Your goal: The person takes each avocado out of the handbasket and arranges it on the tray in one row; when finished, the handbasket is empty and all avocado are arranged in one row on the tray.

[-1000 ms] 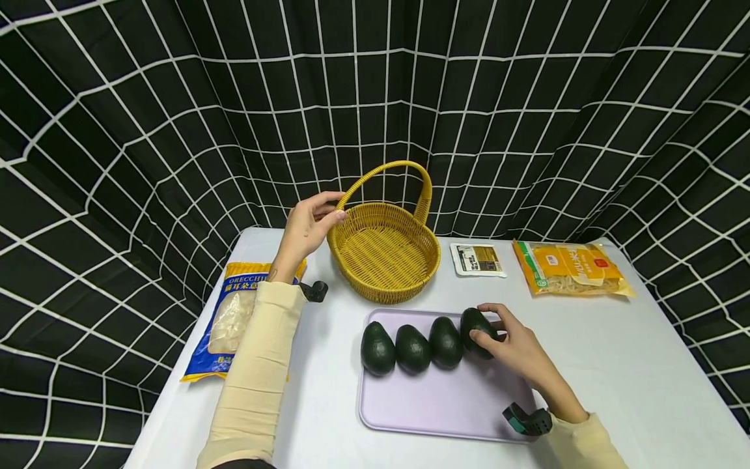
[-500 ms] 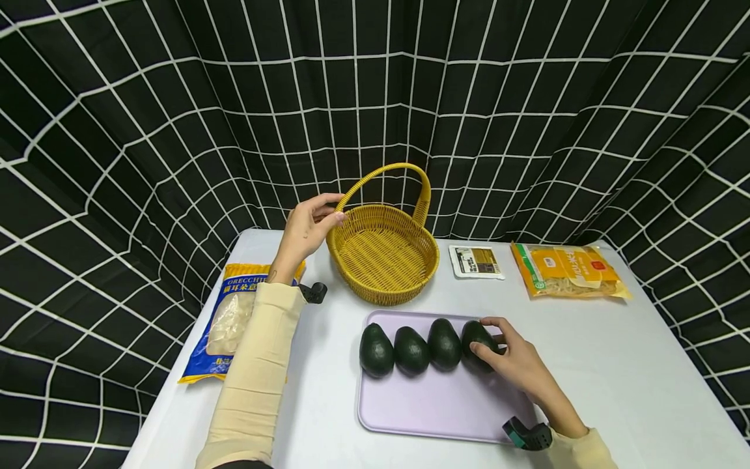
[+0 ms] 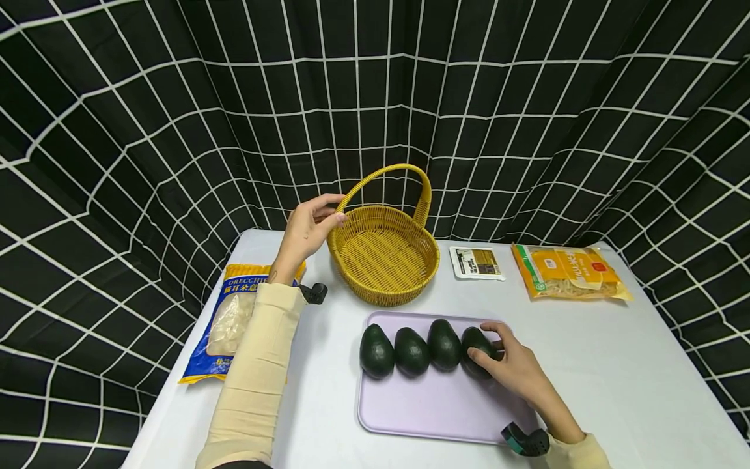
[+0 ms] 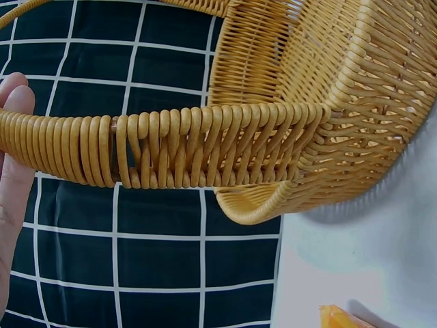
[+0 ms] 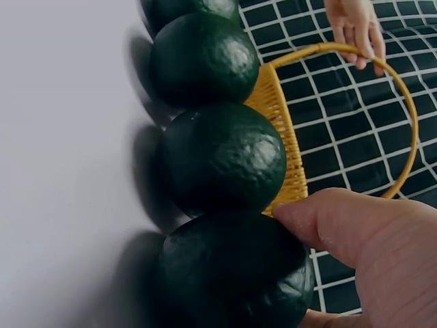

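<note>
My left hand (image 3: 309, 225) pinches the left side of the handle of a yellow wicker basket (image 3: 383, 296). In the left wrist view, its fingers (image 4: 17, 150) lie against the wrapped basket handle (image 4: 61, 147). My right hand (image 3: 515, 366) holds a dark green avocado (image 3: 476, 348) between thumb and fingers, at the right end of a row. The row's other avocados (image 3: 411, 352) lie side by side on a lilac tray (image 3: 433, 410). In the right wrist view, my thumb (image 5: 321, 215) touches the held avocado (image 5: 232, 266), which sits against its neighbour; the other fingers are mostly hidden.
A blue and yellow pasta bag (image 3: 231, 319) lies partly under my left forearm. Behind the tray, to the right, are a small white and brown packet (image 3: 477, 262) and an orange noodle bag (image 3: 571, 270). A black gridded curtain (image 3: 387, 85) surrounds the white table (image 3: 609, 365).
My right hand has brought the held avocado down and slightly toward me, level with the row on the tray. My left hand stays at the basket handle.
</note>
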A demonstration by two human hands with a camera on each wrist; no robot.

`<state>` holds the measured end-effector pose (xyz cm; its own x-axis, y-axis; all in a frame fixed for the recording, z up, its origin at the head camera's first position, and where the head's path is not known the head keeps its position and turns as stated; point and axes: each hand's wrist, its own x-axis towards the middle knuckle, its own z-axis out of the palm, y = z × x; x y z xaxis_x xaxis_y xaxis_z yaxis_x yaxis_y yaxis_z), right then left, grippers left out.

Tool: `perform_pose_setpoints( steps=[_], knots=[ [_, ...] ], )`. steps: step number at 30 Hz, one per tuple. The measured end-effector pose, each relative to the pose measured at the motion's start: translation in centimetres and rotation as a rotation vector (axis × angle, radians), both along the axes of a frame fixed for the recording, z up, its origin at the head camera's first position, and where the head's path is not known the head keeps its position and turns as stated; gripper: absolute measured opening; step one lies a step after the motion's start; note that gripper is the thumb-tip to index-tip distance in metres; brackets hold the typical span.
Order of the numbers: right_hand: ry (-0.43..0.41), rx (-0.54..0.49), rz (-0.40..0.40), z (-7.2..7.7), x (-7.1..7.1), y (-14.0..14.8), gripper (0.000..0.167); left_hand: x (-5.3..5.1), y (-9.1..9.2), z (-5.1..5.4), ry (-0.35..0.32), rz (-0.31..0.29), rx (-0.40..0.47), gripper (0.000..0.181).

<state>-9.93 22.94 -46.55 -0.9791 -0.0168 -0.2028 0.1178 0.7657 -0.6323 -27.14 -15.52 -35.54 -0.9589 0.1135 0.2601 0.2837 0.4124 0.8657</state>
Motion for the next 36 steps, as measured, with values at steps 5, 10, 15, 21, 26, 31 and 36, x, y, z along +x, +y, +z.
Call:
perform_pose_setpoints(
  steps=[5,10,15,21,26,31,36],
  knots=[
    [0.006,0.004,0.012,0.06,0.04,-0.01,0.066,0.04,0.0,-0.04,0.003,0.0,0.0,0.036],
    [0.006,0.016,0.032,0.11,0.21,0.07,0.066,0.08,0.08,-0.01,-0.003,-0.007,0.0,0.036],
    [0.0,0.009,0.032,0.14,0.36,0.16,0.067,0.07,0.1,0.03,-0.001,-0.008,0.003,0.036],
    [-0.006,0.0,0.038,0.14,0.4,0.22,0.068,0.09,0.09,-0.04,0.004,0.002,0.001,0.036],
    [-0.002,0.004,0.041,0.28,0.5,0.31,0.068,0.2,0.18,-0.17,0.016,0.005,0.008,0.036],
    [-0.006,0.006,0.041,0.4,0.64,0.37,0.069,0.36,0.35,-0.26,0.057,0.003,0.004,0.037],
    [-0.022,-0.006,0.031,0.51,0.83,0.36,0.07,0.64,0.42,-0.27,0.081,0.013,-0.003,0.036]
  ],
)
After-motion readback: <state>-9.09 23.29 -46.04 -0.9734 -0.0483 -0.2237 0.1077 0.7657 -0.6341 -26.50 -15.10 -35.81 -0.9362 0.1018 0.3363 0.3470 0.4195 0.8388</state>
